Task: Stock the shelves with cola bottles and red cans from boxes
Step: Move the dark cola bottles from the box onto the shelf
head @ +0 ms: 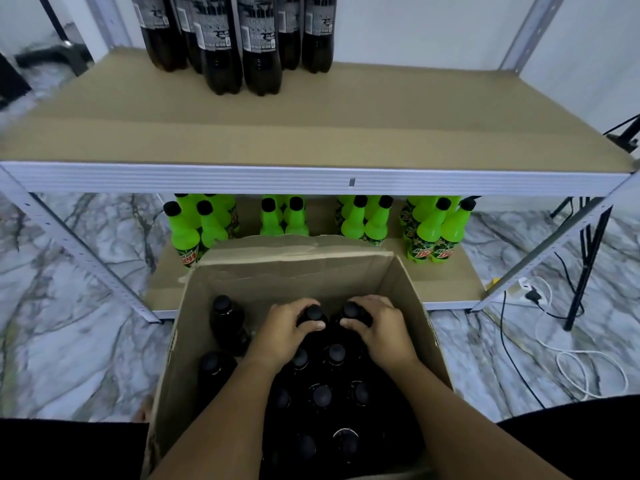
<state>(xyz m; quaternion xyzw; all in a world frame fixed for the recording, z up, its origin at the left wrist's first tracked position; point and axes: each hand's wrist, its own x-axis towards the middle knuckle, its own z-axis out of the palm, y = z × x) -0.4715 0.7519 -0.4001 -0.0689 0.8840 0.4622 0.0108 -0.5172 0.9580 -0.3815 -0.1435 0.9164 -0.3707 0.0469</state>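
Observation:
An open cardboard box (412, 299) stands on the floor in front of the shelf unit, filled with several dark cola bottles with black caps. My left hand (282, 334) grips the neck of one cola bottle (313, 312) at the far side of the box. My right hand (379, 329) grips the neck of the cola bottle (351, 310) beside it. Another cola bottle (227, 317) stands apart at the box's left. Several large cola bottles (239, 39) stand at the back of the upper shelf (311, 126). No red cans are in view.
Green soda bottles (433, 230) stand in groups on the lower shelf (446, 285) behind the box. Grey metal uprights frame the shelves. A tripod leg (585, 271) and cables with a plug (533, 296) lie on the marble floor at right.

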